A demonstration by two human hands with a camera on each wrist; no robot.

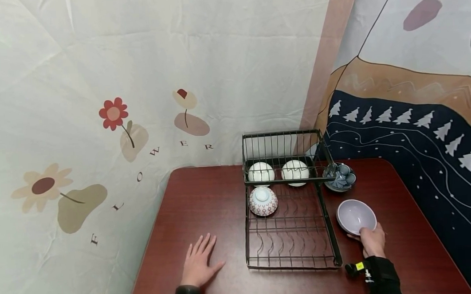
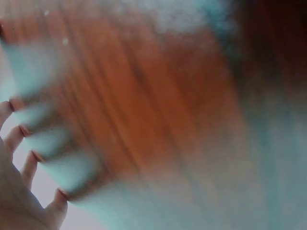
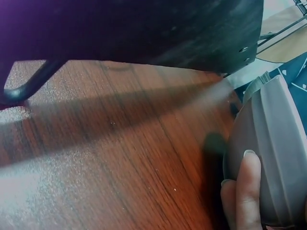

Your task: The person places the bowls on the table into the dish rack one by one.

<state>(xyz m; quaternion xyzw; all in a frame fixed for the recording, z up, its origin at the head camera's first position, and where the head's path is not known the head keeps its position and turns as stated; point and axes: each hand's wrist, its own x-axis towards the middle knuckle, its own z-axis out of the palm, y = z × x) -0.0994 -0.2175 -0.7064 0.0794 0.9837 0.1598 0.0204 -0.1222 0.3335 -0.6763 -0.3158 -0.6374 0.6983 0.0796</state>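
Note:
My right hand [image 1: 373, 241] grips the near rim of a pale lilac bowl [image 1: 354, 215] at the right of the dish rack. In the right wrist view, fingers [image 3: 249, 189] lie against the outer wall of this bowl [image 3: 266, 139]. My left hand [image 1: 200, 260] rests flat on the table left of the rack, fingers spread, holding nothing; its fingertips touch the tabletop in the left wrist view. On the black two-tier wire dish rack [image 1: 293, 267], a patterned bowl [image 1: 263, 201] sits upside down at the left. Two white bowls [image 1: 261, 172] [image 1: 295, 172] stand behind it under the upper tier.
Behind the lilac bowl, a blue patterned bowl [image 1: 339, 185] holding small blue pieces stands beside the rack's rear right corner. The reddish-brown table [image 1: 206, 193] meets a light printed cloth [image 1: 216, 77] at the back and a dark tree-print cloth [image 1: 404, 156] at the right.

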